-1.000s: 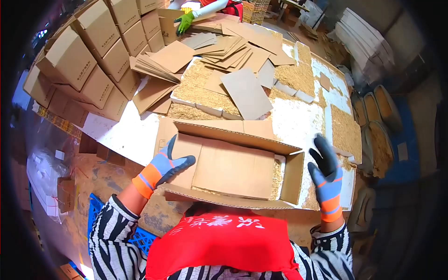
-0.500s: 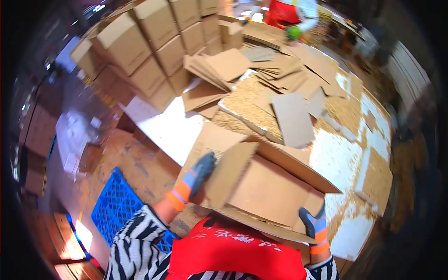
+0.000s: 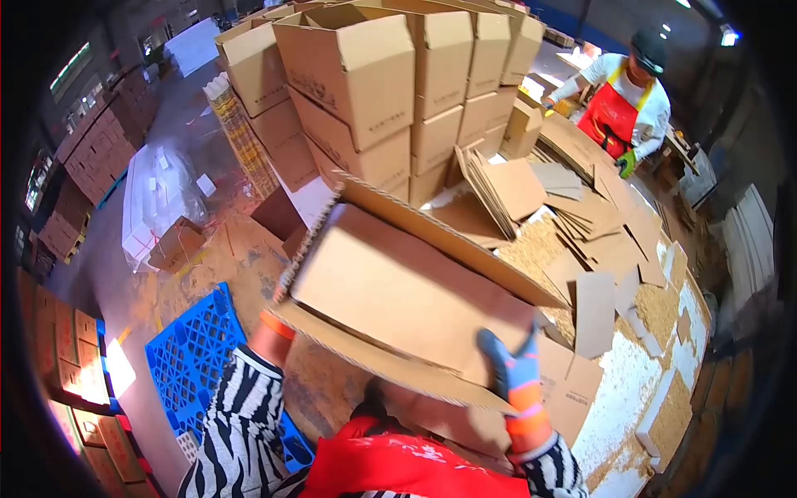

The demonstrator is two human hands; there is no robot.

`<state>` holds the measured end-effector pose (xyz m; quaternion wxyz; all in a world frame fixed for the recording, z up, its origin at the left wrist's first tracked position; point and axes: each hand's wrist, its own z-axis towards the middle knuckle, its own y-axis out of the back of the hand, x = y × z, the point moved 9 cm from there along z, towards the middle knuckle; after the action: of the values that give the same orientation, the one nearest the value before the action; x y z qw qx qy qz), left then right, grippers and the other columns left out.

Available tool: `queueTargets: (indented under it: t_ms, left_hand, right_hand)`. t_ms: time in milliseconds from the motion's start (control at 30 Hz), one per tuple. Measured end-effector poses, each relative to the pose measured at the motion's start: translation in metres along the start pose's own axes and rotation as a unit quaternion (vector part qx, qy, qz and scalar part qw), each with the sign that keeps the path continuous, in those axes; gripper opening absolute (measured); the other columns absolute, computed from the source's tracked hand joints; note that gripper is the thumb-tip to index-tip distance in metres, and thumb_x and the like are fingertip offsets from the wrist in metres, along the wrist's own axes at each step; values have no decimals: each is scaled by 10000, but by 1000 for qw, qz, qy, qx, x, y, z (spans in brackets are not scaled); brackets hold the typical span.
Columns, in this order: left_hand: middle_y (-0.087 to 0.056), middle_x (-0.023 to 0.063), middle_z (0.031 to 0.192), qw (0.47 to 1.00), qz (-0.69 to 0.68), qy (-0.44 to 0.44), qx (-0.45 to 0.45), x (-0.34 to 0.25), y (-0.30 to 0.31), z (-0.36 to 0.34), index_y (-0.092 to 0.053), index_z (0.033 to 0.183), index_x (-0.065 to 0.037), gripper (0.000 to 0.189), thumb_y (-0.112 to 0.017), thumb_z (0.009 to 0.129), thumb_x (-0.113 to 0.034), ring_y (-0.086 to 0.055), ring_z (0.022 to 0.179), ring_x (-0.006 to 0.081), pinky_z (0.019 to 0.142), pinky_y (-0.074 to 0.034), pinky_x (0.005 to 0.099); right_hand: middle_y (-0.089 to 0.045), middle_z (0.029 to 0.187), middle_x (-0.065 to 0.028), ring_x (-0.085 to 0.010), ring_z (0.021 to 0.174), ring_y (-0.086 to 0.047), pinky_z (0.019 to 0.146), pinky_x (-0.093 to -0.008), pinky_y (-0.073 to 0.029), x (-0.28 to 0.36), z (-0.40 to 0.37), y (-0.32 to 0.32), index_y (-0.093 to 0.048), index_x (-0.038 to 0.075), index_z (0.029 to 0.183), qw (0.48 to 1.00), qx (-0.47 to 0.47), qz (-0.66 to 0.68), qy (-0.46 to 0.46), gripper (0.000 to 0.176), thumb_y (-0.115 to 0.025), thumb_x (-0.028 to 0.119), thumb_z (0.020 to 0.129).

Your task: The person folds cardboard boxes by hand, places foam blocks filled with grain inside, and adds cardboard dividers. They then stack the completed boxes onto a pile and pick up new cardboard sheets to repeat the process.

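An open cardboard box (image 3: 382, 282) is tilted in front of me, its flaps standing up and flat cardboard showing inside. My left hand (image 3: 279, 322) supports its left end; the fingers are hidden behind the box and only the orange cuff and wrist show. At the right end, my right hand (image 3: 513, 365), in a grey-blue glove with an orange cuff, grips the wall, its fingers reaching over the edge. Beneath the box's right end, a flat piece of printed cardboard (image 3: 573, 382) lies on the work surface.
Stacked open cartons (image 3: 365, 83) rise at the back. Loose cardboard sheets (image 3: 594, 311) and cardboard pieces lie right, over a white, crumb-strewn surface (image 3: 618, 407). A blue plastic pallet (image 3: 195, 357) is on the floor at left. A co-worker in a red apron (image 3: 610, 116) stands far right.
The box has moved left and up in view, held by both hands, and has turned. My view has swung left, showing more of the carton stack and the co-worker.
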<state>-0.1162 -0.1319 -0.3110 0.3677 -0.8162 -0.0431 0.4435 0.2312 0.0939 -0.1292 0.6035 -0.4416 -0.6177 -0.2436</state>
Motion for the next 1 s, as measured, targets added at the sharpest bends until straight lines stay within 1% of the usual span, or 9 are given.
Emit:
queueTargets:
  t_ms: [267, 400, 567, 633, 733, 800, 833, 933, 1000]
  left_hand:
    - [-528, 104, 1340, 988, -76, -85, -105, -3, 130, 170, -452, 1362, -22, 539, -377, 1003, -417, -501, 1217, 242, 1069, -365, 377]
    - [-468, 108, 1396, 982, -141, -125, 0, 81, 181, 257, -425, 1376, -28, 642, -348, 976, -524, -460, 1250, 253, 1090, -332, 387]
    - [-497, 97, 1356, 992, -97, -16, -76, 47, 119, 190, -453, 1363, -46, 629, -365, 965, -525, -461, 1233, 252, 1069, -346, 408]
    - [-544, 92, 1302, 988, -100, 50, -106, 38, 74, 124, -477, 1351, -54, 617, -377, 958, -519, -472, 1213, 254, 1054, -359, 426]
    - [-569, 111, 1263, 981, 117, 152, -33, 73, 24, 16, -503, 1305, -9, 505, -446, 947, -360, -510, 1172, 261, 1040, -362, 366]
    - [-586, 123, 1236, 926, 305, 198, 102, 111, -35, -52, -519, 1274, 21, 435, -491, 940, -255, -536, 1144, 265, 1030, -365, 325]
    - [-594, 129, 1223, 900, 365, 161, 178, 122, -75, -80, -528, 1259, 36, 402, -514, 936, -202, -549, 1130, 267, 1026, -366, 305]
    - [-392, 218, 1419, 847, 436, -60, 300, 132, -182, -141, -311, 1422, 41, 641, -552, 933, -296, -373, 1322, 301, 1094, -291, 355]
    - [-334, 260, 1451, 827, 504, 28, 250, 216, -158, -122, -226, 1460, 40, 855, -654, 861, -394, -317, 1360, 355, 1123, -247, 400]
  right_hand:
    - [-546, 1147, -112, -161, 959, -551, 835, -284, -486, -165, 98, -88, -212, 47, 1474, 991, -75, -97, 44, 906, -769, 24, 759]
    - [-331, 1452, -237, -290, 1336, -333, 1115, -334, -252, -168, 106, -109, -188, -34, 1473, 967, -154, -200, 46, 1072, -840, 294, 687]
    - [-303, 1472, -231, -295, 1348, -318, 1102, -334, -275, -161, 109, -117, -153, -37, 1475, 956, -133, -260, -22, 1040, -812, 286, 738]
    - [-284, 1494, -207, -283, 1371, -292, 1105, -357, -275, -155, 83, -109, -160, 1, 1488, 991, -93, 3, -95, 962, -775, 241, 788]
    - [-345, 1478, -176, -252, 1338, -379, 1078, -368, -332, -93, 21, -33, -256, 18, 1472, 989, -79, -105, 63, 774, -696, 191, 859]
    - [-438, 1407, -149, -255, 1239, -477, 1036, -361, -401, -36, -27, 43, -328, 43, 1443, 960, -167, -223, 1, 700, -679, 43, 837]
    - [-468, 1379, -155, -246, 1233, -476, 1030, -356, -404, -15, -44, 96, -380, 32, 1412, 881, -211, -415, 85, 639, -671, 54, 843]
    - [-425, 1415, -199, -268, 1266, -445, 1043, -339, -380, -18, -88, 282, -305, -36, 1431, 853, -384, -331, 121, 714, -683, 82, 837]
    - [-455, 1388, -224, -309, 1235, -481, 991, -337, -423, -61, -104, 377, -267, -65, 1436, 796, -432, -415, -90, 806, -725, 175, 818]
